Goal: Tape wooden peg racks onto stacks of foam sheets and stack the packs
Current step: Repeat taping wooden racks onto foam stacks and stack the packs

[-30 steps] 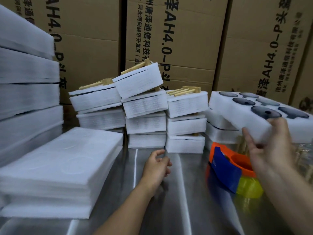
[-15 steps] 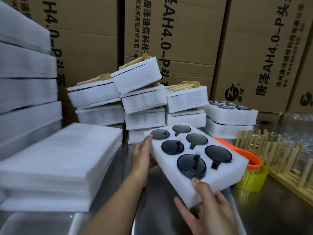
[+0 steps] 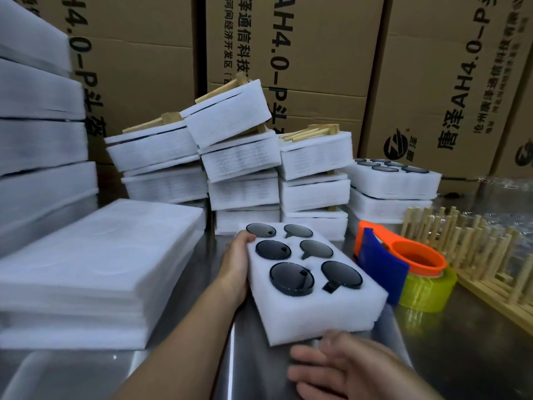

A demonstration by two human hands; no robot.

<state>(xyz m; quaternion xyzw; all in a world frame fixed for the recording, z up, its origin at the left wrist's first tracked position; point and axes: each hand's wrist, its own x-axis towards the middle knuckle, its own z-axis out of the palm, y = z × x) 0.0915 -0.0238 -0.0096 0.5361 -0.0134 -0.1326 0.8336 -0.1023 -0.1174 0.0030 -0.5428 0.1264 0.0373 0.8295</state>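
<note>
A white foam block [image 3: 320, 313] holding several dark round lids lies on the steel table in front of me. My left hand [image 3: 235, 267] rests against its left edge, thumb on the top. Just below the block's near edge is my right hand [image 3: 331, 368], blurred, with its fingers spread and not touching the block. Wooden peg racks [image 3: 473, 246] lie at the right. An orange and blue tape dispenser [image 3: 383, 258] with a yellow roll stands between block and racks. Behind, finished packs [image 3: 242, 157] of foam with racks on top are piled.
A pile of flat foam sheets [image 3: 95, 261] lies at the left, taller foam stacks [image 3: 37, 140] behind it. Two more foam blocks with lids [image 3: 392, 183] are stacked at the back right. Cardboard boxes [image 3: 317, 67] wall off the back. Bare steel table [image 3: 476, 356] shows at the near right.
My right hand carried the foam block from the right stack to the middle, the left hand took its left edge, and the block came down onto the table. The right hand has let go.
</note>
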